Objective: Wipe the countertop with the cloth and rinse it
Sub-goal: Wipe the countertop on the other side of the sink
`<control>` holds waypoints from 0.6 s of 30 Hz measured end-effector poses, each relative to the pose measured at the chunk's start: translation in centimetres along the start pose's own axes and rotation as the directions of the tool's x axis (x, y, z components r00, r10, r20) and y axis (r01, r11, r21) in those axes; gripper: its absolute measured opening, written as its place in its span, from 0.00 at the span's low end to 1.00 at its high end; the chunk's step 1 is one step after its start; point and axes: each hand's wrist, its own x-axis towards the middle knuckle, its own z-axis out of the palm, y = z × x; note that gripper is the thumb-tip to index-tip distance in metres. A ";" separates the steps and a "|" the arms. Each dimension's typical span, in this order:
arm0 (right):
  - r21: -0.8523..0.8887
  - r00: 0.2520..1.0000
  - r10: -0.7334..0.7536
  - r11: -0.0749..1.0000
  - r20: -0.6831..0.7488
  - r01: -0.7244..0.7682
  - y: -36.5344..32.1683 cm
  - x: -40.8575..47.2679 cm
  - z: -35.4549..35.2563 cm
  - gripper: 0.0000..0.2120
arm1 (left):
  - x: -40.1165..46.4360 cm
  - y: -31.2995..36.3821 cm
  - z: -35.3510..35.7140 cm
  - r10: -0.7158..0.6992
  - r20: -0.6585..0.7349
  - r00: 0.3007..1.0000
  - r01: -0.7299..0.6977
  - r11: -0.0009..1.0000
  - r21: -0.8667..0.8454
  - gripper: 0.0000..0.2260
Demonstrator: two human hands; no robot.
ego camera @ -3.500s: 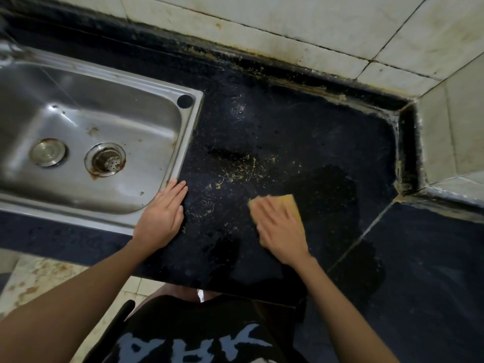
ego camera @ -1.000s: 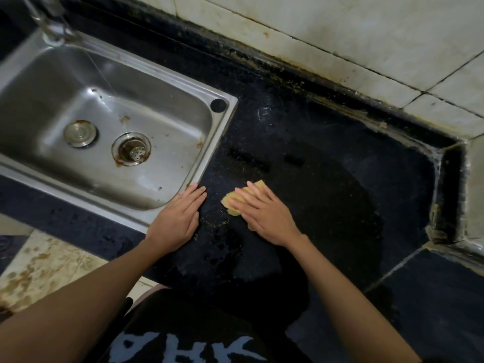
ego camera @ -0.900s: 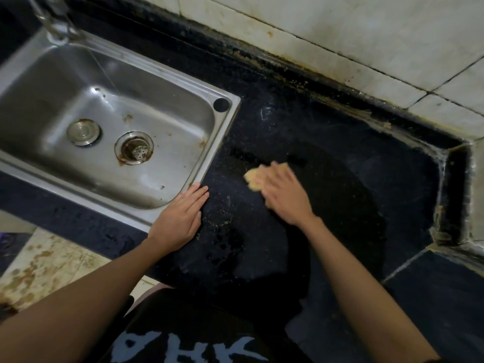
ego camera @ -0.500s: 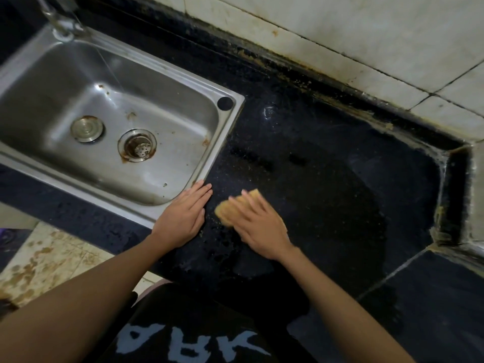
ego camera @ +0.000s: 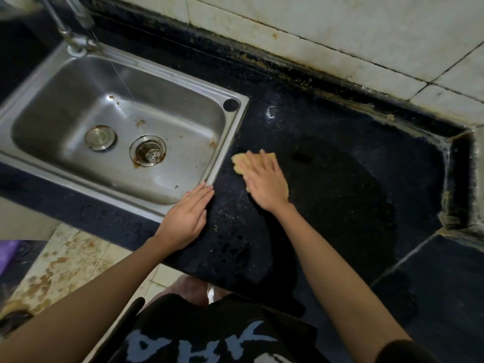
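Right now most of the yellow cloth [ego camera: 242, 161] is hidden under the right hand [ego camera: 265, 183], fingers straight and flat, pressing it onto the dark countertop [ego camera: 340, 184]; only the cloth's left end and a sliver along the palm's right side peek out. Its full outline can't be made out, though the visible part looks to run from the hand's heel up-left towards the sink [ego camera: 230, 142], ending just short of the steel rim. Left hand [ego camera: 187, 216] lies flat and relaxed, holding nothing, fingertips touching the sink's near right corner. Tap [ego camera: 70, 27] is cut off at the top edge. Pale crumbs [ego camera: 222, 218] dot the counter between the hands, hard to count.
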 end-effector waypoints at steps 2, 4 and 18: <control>0.013 0.974 -0.223 0.975 0.049 0.222 -1.7 -2.5 0.5 0.23 | -0.8 -0.4 -0.1 0.008 0.003 1.000 -0.008 1.000 -0.013 0.21; -0.025 0.935 -0.339 0.939 0.100 0.343 -0.4 -4.0 0.8 0.23 | -1.5 -0.4 -0.3 -0.007 0.024 1.000 0.008 0.999 -0.040 0.21; -0.022 0.997 0.001 1.000 0.072 0.001 -2.4 0.6 0.1 0.26 | -2.4 -0.9 -1.1 -0.001 0.082 0.997 0.005 0.999 -0.054 0.23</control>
